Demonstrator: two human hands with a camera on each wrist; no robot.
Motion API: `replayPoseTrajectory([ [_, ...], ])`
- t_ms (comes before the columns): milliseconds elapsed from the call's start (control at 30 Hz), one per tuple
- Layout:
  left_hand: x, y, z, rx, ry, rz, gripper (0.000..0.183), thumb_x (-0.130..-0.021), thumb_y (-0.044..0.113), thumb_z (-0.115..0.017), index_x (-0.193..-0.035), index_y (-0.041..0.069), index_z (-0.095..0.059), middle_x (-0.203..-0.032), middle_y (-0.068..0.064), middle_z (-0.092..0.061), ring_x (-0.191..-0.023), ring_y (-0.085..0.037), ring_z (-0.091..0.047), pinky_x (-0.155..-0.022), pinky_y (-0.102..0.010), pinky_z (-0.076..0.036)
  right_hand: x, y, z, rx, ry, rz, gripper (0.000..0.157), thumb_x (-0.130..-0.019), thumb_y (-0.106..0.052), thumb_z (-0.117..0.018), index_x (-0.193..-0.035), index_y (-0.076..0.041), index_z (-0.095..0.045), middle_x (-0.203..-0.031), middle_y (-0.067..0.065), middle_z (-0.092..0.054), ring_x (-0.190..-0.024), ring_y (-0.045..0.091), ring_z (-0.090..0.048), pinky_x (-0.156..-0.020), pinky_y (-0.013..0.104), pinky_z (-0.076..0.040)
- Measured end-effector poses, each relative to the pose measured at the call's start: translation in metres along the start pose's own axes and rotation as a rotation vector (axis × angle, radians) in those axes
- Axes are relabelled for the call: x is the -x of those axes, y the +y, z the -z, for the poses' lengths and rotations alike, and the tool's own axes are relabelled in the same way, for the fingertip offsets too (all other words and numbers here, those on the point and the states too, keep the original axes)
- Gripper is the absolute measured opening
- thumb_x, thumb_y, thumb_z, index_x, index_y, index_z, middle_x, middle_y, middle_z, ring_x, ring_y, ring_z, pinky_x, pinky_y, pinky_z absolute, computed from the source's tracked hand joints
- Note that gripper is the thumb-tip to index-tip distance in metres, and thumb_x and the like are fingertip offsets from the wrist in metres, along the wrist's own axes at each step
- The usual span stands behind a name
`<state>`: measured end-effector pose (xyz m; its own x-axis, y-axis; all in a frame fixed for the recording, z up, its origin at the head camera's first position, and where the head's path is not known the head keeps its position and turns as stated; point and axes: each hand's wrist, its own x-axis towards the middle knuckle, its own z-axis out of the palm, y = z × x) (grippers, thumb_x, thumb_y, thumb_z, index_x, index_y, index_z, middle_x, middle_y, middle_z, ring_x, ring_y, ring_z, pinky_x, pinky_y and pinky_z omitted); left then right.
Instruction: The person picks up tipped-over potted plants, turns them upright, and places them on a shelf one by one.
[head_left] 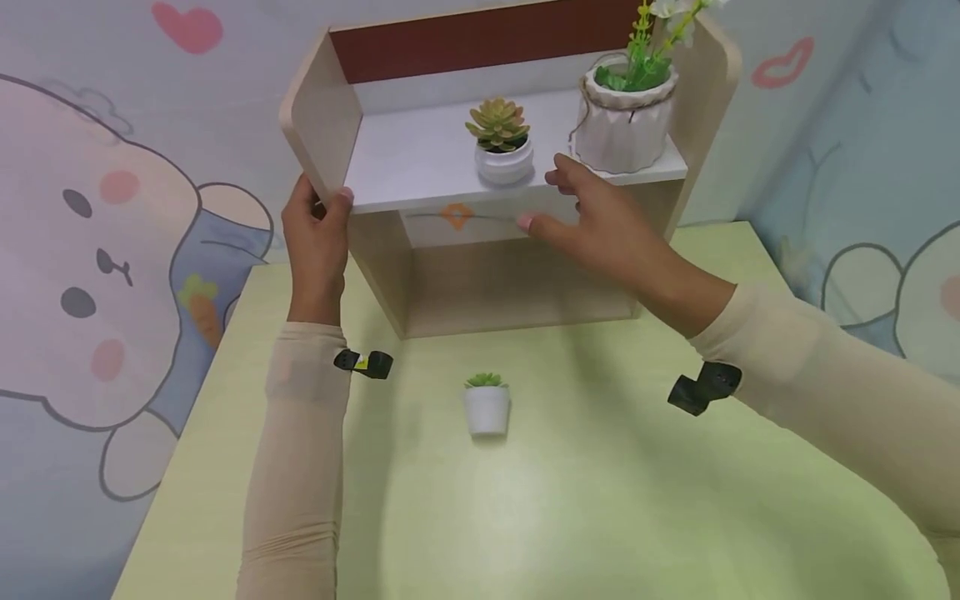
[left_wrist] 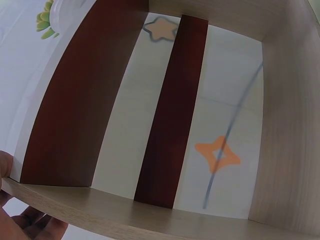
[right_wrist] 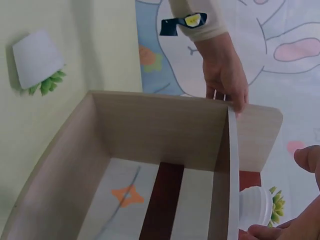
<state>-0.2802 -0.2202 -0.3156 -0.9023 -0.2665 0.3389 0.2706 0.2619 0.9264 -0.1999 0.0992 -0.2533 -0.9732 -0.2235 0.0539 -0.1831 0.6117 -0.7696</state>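
A small wooden desktop shelf (head_left: pixel 517 329) stands on the table. My left hand (head_left: pixel 315 242) grips its left side panel, thumb at the front edge of the white upper board and fingers round the outside. A succulent in a round white pot (head_left: pixel 504 162) sits on that board near the front edge. My right hand (head_left: pixel 600 225) is just right of this pot, thumb and forefinger apart and nothing between them. The right wrist view shows the same pot (right_wrist: pixel 255 206) beside the right hand (right_wrist: pixel 305 215).
A ribbed white planter (head_left: pixel 624 125) with twine and white flowers stands at the upper board's right end. Another small succulent in a white pot (head_left: pixel 487 410) is on the pale green table (head_left: pixel 480 517) before the shelf. A cartoon-print backdrop (head_left: pixel 135 250) hangs behind.
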Motion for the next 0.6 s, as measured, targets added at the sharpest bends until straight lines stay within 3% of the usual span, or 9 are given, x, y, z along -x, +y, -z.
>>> replayPoseTrajectory([
  [300,-0.002,-0.002,-0.001,0.004,0.006,0.013,0.041,-0.104,0.014,-0.059,-0.144,0.021,-0.062,-0.139,-0.005,-0.063,-0.120,-0.021,-0.059,-0.101,-0.041,-0.049,0.017,0.015,-0.016,-0.062,-0.045,-0.017,0.085,-0.100,-0.037,-0.071,-0.164,-0.003,-0.028,-0.160,0.011,-0.046,-0.146,0.029,-0.044,-0.117,0.050,-0.038],
  [600,-0.001,-0.001,0.001,0.015,-0.001,0.009,0.042,-0.104,0.015,-0.059,-0.145,0.021,-0.062,-0.138,-0.006,-0.063,-0.120,-0.021,-0.058,-0.102,-0.041,-0.048,0.022,0.047,-0.046,-0.205,-0.160,-0.115,0.079,-0.100,-0.033,-0.068,-0.162,-0.001,-0.031,-0.155,0.016,-0.047,-0.138,0.033,-0.050,-0.109,0.052,-0.045],
])
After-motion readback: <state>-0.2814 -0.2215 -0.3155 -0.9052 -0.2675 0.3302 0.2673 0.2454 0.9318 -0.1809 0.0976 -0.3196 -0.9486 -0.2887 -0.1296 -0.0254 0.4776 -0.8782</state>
